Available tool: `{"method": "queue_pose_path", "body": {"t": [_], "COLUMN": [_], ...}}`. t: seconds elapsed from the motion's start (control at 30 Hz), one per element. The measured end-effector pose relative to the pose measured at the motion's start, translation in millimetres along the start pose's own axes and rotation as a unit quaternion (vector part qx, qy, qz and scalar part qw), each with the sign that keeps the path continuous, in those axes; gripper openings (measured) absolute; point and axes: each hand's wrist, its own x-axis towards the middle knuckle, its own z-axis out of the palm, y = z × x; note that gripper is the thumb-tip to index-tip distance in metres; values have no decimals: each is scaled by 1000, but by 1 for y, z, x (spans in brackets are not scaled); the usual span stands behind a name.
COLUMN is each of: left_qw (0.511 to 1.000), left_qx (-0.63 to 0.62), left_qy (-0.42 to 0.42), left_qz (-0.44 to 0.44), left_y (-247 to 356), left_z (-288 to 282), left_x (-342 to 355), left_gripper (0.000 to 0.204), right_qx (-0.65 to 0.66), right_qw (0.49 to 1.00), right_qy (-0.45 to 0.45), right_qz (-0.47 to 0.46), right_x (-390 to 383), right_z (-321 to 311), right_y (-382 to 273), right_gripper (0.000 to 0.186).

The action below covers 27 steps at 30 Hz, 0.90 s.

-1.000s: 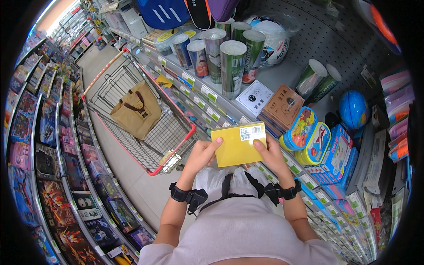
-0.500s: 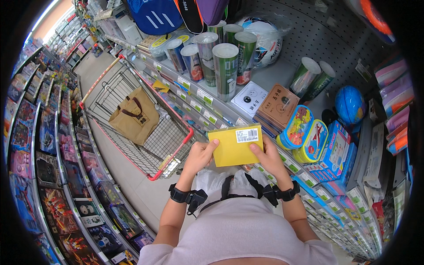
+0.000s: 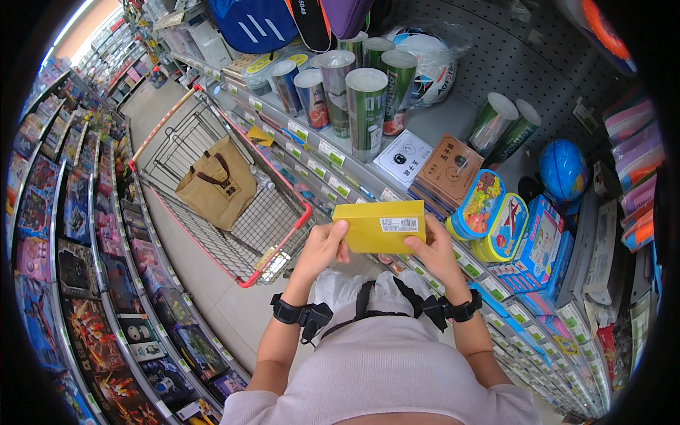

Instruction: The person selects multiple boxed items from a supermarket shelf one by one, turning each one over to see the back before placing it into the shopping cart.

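Observation:
A yellow box point(image 3: 372, 227) with a white barcode label is held out in front of my body. My left hand point(image 3: 322, 244) grips its left end, thumb on the near face, and my right hand point(image 3: 432, 248) grips the right end. Just beyond the box on the shelf lie a white game box point(image 3: 402, 159) and a brown one point(image 3: 446, 172). To their right sit two oval tubs with blue and yellow rims point(image 3: 476, 205).
A shopping cart point(image 3: 273, 248) holding a tan tote point(image 3: 212, 195) stands to my left. Shelves of boxed toys point(image 3: 106, 297) line the far left. The right shelving point(image 3: 460, 106) carries several cylindrical cans point(image 3: 366, 113), a wrapped ball and a blue globe-patterned ball point(image 3: 563, 170).
The yellow box has tilted in my hands, so its labelled face looks narrower and more of another side shows. Both hands still hold it.

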Motion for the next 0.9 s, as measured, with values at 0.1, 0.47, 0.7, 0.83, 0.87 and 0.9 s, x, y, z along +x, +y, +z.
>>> {"method": "queue_pose_path", "body": {"t": [0.1, 0.47, 0.7, 0.83, 0.87, 0.9], "left_qw": [989, 912, 917, 936, 935, 935], "left_qx": [-112, -406, -397, -342, -344, -336], "left_qy": [-25, -52, 18, 81, 88, 114], "left_qz": [93, -27, 30, 26, 23, 6], "left_y": [-8, 12, 10, 2, -4, -10], "left_z": [1, -3, -5, -13, -16, -17], "left_x": [0, -5, -10, -16, -17, -18], "left_gripper": [55, 45, 53, 48, 48, 44], "right_qx": [-38, -62, 104, 193, 195, 200], "right_qw": [994, 984, 992, 975, 975, 975], "right_qy": [-22, -66, -46, -103, -107, -95], "right_qz": [-96, -151, -59, -35, -29, 14], "right_x": [4, 1, 2, 8, 8, 8], "right_z": [-6, -7, -1, -3, 0, 5], "right_y": [1, 4, 4, 11, 14, 16], "right_gripper": [36, 50, 58, 47, 47, 45]}}
